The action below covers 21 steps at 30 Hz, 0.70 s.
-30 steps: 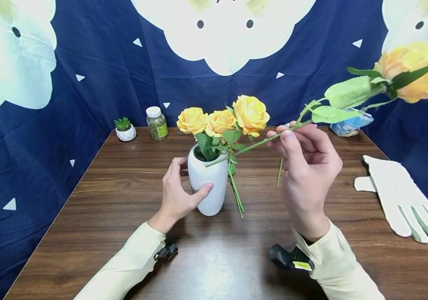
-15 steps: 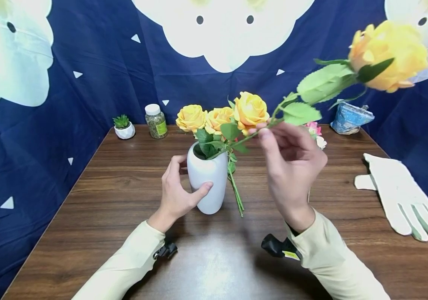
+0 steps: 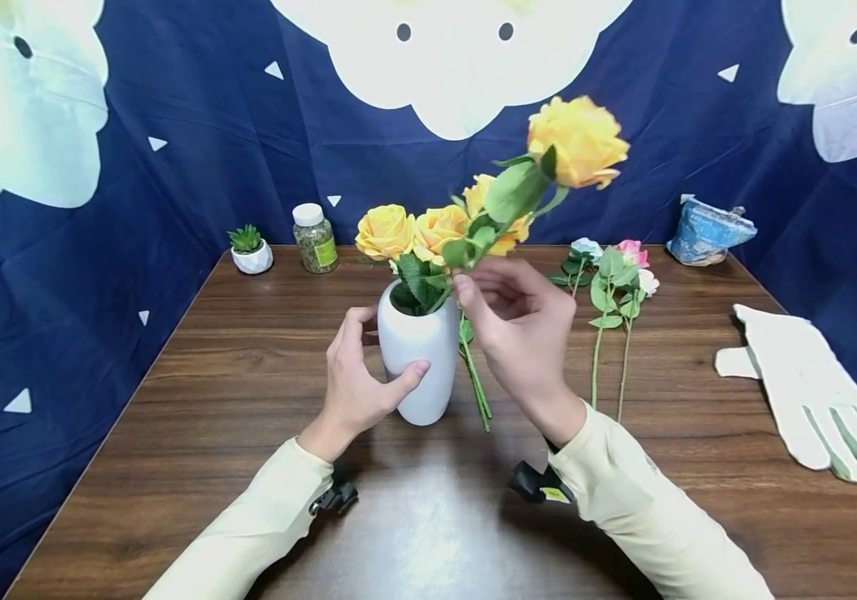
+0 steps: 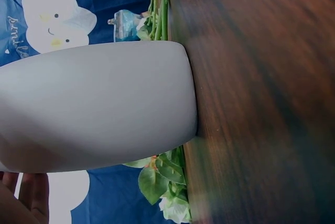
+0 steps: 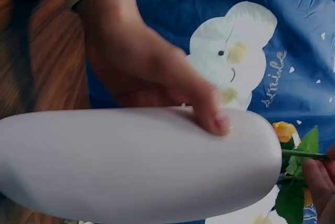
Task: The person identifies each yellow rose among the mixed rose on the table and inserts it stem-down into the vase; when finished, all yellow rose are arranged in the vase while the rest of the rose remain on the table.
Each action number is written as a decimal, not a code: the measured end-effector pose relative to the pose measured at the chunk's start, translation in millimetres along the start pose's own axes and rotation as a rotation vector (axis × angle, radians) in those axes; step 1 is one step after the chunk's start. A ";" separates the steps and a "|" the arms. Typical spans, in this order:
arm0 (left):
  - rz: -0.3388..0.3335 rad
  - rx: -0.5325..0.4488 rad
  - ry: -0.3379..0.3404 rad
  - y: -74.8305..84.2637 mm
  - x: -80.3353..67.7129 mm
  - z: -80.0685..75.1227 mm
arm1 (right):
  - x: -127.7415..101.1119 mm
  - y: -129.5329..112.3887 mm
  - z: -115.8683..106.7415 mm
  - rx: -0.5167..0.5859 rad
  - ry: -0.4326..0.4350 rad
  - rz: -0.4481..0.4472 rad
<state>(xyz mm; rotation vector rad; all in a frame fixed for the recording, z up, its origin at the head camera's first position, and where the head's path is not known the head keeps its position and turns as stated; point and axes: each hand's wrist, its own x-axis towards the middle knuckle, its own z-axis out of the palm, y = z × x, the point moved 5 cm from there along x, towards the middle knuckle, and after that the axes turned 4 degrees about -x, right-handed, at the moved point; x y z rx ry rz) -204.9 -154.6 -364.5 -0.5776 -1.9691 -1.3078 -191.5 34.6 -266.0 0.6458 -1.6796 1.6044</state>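
My left hand (image 3: 361,379) grips the white vase (image 3: 423,362), thumb across its front and fingers round its left side. The vase stands upright on the table. Yellow roses (image 3: 386,232) with green leaves rise out of its mouth, one of them partly covered. Above the rim, my right hand (image 3: 524,329) pinches the stem of another yellow rose (image 3: 577,142), its bloom leaning up to the right. In the right wrist view the green stem (image 5: 298,154) runs into the vase's mouth. The left wrist view is largely filled by the vase's side (image 4: 99,103).
Loose cut stems (image 3: 477,383) lie just right of the vase. Behind my right hand are pink, white and pale blue flowers (image 3: 633,252). A white glove (image 3: 804,375), a blue bag (image 3: 709,233), a jar (image 3: 315,242) and a small potted succulent (image 3: 252,254) surround the work area.
My right hand has moved left and slightly down with the rose, tilting it more upright and bringing its stem end into the vase's mouth. My left hand has stayed on the vase.
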 end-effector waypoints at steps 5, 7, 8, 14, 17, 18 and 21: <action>0.009 0.000 0.001 1.5 0.6 -0.1 | -7.8 9.5 4.9 -0.088 -0.067 0.033; 0.009 0.001 0.002 2.2 0.8 -0.5 | -11.4 12.1 7.5 -0.155 -0.097 0.016; 0.008 0.003 0.001 2.6 0.7 -0.8 | -13.3 13.1 8.7 -0.181 -0.109 0.010; 0.004 0.005 -0.007 3.4 0.6 -1.8 | -19.5 14.4 10.7 -0.249 -0.110 -0.026; -0.001 0.006 -0.006 3.6 0.7 -2.9 | -18.9 14.1 12.5 -0.265 -0.107 -0.042; -0.002 0.005 -0.005 3.5 0.6 -3.3 | -19.0 14.7 13.2 -0.273 -0.111 -0.042; -0.006 0.008 -0.006 2.4 0.0 -3.9 | -21.2 17.7 15.3 -0.271 -0.135 -0.034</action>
